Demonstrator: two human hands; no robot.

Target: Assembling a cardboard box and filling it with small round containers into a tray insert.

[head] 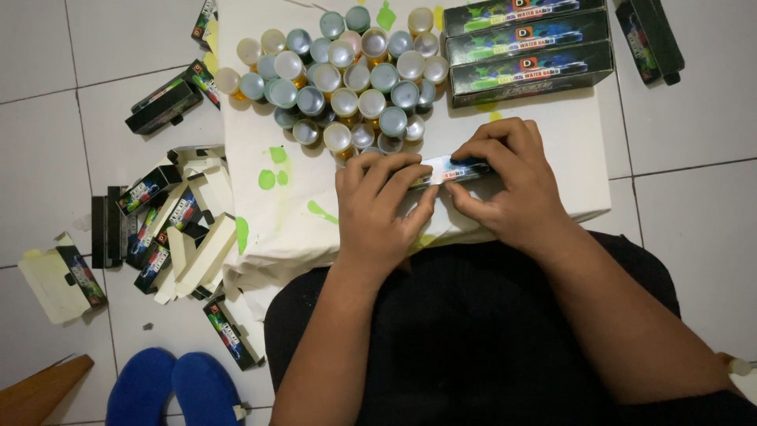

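White tile floor w/ low tabletop [552, 142]; just below the bottle cluster [347, 79], left hand [378, 205] & right hand [509, 185], grips closed, pinch a small carton [451, 169]. Prob. light, crushable cardboard; hold by ends.

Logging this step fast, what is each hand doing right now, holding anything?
Left hand: closed on the left end of the small flat box.
Right hand: closed on the right end of the same box.

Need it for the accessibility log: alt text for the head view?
Both hands, left and right, grip a small flat carton over a white cloth. Capped bottles cluster behind; three dark boxes sit stacked at their right.
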